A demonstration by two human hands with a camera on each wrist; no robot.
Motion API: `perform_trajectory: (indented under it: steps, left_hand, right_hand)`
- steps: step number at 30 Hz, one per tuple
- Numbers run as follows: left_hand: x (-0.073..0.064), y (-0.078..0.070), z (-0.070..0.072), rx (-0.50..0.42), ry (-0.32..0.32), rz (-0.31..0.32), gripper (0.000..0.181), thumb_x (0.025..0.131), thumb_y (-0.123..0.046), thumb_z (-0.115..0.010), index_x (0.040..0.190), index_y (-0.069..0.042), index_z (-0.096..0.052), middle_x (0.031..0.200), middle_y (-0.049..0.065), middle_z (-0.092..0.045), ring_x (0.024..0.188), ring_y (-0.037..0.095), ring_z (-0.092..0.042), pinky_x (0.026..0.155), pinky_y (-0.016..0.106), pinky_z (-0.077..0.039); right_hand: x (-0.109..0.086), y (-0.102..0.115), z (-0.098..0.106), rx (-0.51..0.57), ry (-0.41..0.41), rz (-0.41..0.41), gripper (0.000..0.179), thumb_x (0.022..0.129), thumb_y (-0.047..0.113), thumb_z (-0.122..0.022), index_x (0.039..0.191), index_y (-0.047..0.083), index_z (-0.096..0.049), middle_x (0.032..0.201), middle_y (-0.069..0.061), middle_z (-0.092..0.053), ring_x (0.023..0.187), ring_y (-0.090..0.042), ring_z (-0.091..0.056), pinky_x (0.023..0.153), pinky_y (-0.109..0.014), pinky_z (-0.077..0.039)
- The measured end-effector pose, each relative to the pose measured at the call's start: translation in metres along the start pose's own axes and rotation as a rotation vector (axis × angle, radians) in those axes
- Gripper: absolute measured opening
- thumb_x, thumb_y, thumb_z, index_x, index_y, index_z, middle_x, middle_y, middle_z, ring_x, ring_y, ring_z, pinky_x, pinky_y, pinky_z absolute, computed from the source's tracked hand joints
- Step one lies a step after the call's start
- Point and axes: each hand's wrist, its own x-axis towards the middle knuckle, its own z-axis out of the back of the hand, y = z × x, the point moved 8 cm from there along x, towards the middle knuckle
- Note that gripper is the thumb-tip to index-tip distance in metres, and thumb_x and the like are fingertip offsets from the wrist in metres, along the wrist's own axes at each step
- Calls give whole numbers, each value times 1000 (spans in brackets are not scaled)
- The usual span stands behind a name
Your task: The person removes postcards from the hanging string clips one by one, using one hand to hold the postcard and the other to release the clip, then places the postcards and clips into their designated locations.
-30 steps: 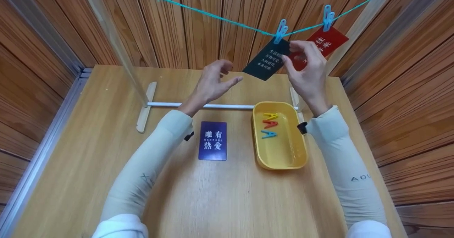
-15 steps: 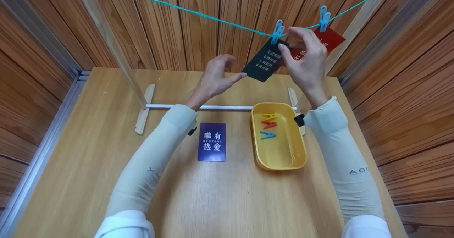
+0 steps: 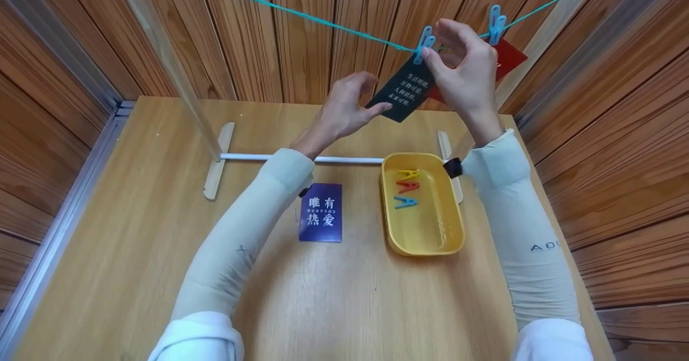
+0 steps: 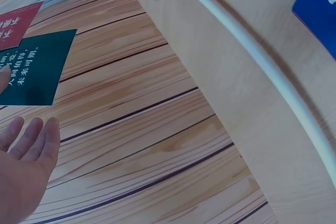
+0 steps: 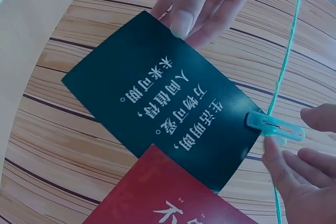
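Observation:
A dark green card [image 3: 403,89] with white writing hangs tilted from a blue clothespin [image 3: 424,43] on a turquoise line [image 3: 323,22]. My left hand [image 3: 347,108] is at the card's lower left edge. Its thumb lies over the front; in the left wrist view the other fingers [image 4: 39,140] stand apart from the card [image 4: 39,72]. My right hand [image 3: 468,70] is beside the clothespin, its thumb by the pin's lower end. In the right wrist view, a fingertip is at the clothespin [image 5: 273,126], while another finger stays clear of it. A red card [image 3: 508,59] hangs partly hidden behind my right hand.
A second blue clothespin [image 3: 496,25] holds the red card near the right wooden post [image 3: 554,22]. On the table lies a blue card [image 3: 321,216]. A yellow tray [image 3: 422,237] contains yellow, red and blue clothespins. A white rod [image 3: 350,160] joins the stand's feet.
My left hand has moved right and up, bringing its thumb over the green card's edge. My right hand has risen from the card's upper right edge to the clothespin.

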Motion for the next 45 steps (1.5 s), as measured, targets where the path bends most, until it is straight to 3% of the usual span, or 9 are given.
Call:
perform_trajectory:
  steps: [5,15,22,33,41,45]
  left_hand:
    - [6,-12,-5,-15,21,6,63,100,-42,-71,154,-15,-51,153,5,-59,135,17,-58,117,27,-48]
    - [17,-39,-12,-136,22,-37,44,106,-21,-62,149,-14,-55,141,5,-67,125,15,-64,113,25,-51]
    - [17,-40,-15,-190,-2,-15,37,106,-18,-61,142,-14,-61,138,3,-70,122,12,-66,110,19,-51]
    - [15,-42,-20,-225,54,28,31,109,-17,-54,139,-15,-64,137,3,-69,120,12,-65,109,26,-54]
    - [12,-47,-15,-211,18,-49,33,110,-15,-52,142,-15,-61,139,5,-70,125,16,-66,114,29,-51]
    - [11,-44,-14,-230,1,-50,32,110,-14,-52,141,-15,-62,138,6,-71,125,17,-66,113,30,-52]
  right_hand:
    - [5,-3,0,16,14,-31,54,99,27,-74,147,8,-59,149,-7,-65,136,-15,-64,112,-26,-52]
    - [10,-10,1,28,38,-90,54,99,28,-73,148,10,-58,148,-6,-65,134,-17,-65,115,-25,-50]
    - [9,-12,-1,35,48,-99,53,98,29,-74,146,10,-60,142,-8,-68,127,-17,-68,112,-25,-52]
    - [8,-15,2,126,65,-98,45,100,28,-72,140,10,-64,125,-2,-70,109,-15,-67,106,-27,-56]
    - [9,-15,6,119,74,-85,42,99,30,-72,136,11,-67,127,-5,-73,113,-16,-70,110,-29,-55]
    - [9,-16,4,133,92,-93,43,99,30,-72,137,11,-67,129,-6,-73,115,-16,-70,110,-30,-56]
